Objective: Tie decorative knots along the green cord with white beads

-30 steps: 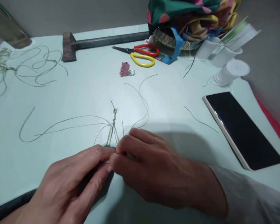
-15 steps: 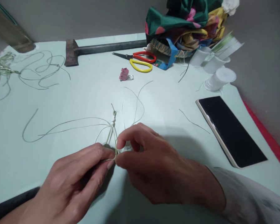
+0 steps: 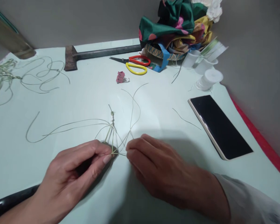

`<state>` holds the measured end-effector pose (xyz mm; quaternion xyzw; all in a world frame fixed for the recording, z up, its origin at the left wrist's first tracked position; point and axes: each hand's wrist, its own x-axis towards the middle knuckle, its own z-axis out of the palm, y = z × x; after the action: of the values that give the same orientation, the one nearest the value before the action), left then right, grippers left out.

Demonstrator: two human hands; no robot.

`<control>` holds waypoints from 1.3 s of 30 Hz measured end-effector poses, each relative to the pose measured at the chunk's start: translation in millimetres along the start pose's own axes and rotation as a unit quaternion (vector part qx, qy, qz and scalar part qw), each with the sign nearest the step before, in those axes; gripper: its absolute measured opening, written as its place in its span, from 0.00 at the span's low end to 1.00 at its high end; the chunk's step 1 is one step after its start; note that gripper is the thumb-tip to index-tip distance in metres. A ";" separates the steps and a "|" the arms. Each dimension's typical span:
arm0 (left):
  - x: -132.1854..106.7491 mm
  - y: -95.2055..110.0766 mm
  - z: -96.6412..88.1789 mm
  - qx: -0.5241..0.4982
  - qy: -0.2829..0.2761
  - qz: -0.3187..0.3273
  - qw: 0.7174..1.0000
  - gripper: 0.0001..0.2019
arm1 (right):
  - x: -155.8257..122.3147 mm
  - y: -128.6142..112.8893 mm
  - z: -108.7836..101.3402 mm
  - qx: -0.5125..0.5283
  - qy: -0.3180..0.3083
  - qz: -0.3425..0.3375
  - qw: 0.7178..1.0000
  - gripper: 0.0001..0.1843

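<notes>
A small knotted cord piece (image 3: pixel 112 119) lies on the pale table, with thin green cords fanning out from its lower end. My left hand (image 3: pixel 81 168) pinches several of these cords between thumb and forefinger, just below the knots. To its right, my right hand (image 3: pixel 158 168) is closed on a thin cord (image 3: pixel 121 154) that stretches across the short gap between both hands. Two loose cord ends (image 3: pixel 133 102) curve up beyond my right hand, and longer ones (image 3: pixel 72 123) trail to the left. The fingertips of my right hand are partly hidden.
Along the back lie a hammer (image 3: pixel 102 52), scissors (image 3: pixel 136 69) and a pink binder clip (image 3: pixel 120 77). A basket of coloured cloth (image 3: pixel 170 29) and white thread spools (image 3: pixel 210 79) stand at the back right. A phone (image 3: pixel 220 126) lies right; tangled green cords (image 3: pixel 4 73) lie left.
My right hand has drawn away to the right from my left fingertips, pulling a cord out straight between them. Its raised forefinger has closed down. The view has shifted slightly.
</notes>
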<state>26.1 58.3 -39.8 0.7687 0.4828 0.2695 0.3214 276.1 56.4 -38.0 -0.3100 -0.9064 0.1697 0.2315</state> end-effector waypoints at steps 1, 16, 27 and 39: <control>0.4 0.3 -0.1 -0.002 0.000 0.002 1.000 0.07 | 1.6 -1.2 0.1 0.028 -0.016 0.021 0.999 0.13; -1.1 2.9 -1.2 -0.048 0.048 -0.072 0.995 0.06 | 2.6 -12.0 -8.0 0.023 -0.153 0.099 0.983 0.16; 0.5 4.7 -3.3 -0.147 0.038 -0.145 0.978 0.06 | 3.8 -8.8 -20.1 -0.204 0.102 0.034 0.973 0.17; 3.4 4.1 3.5 -0.002 0.003 0.048 0.999 0.09 | 16.8 -39.7 -4.8 0.119 -0.279 0.054 0.951 0.06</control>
<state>32.3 59.3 -38.7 0.7898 0.4456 0.2880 0.3076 247.7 38.2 -10.8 -0.2684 -0.8900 0.3686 -0.0050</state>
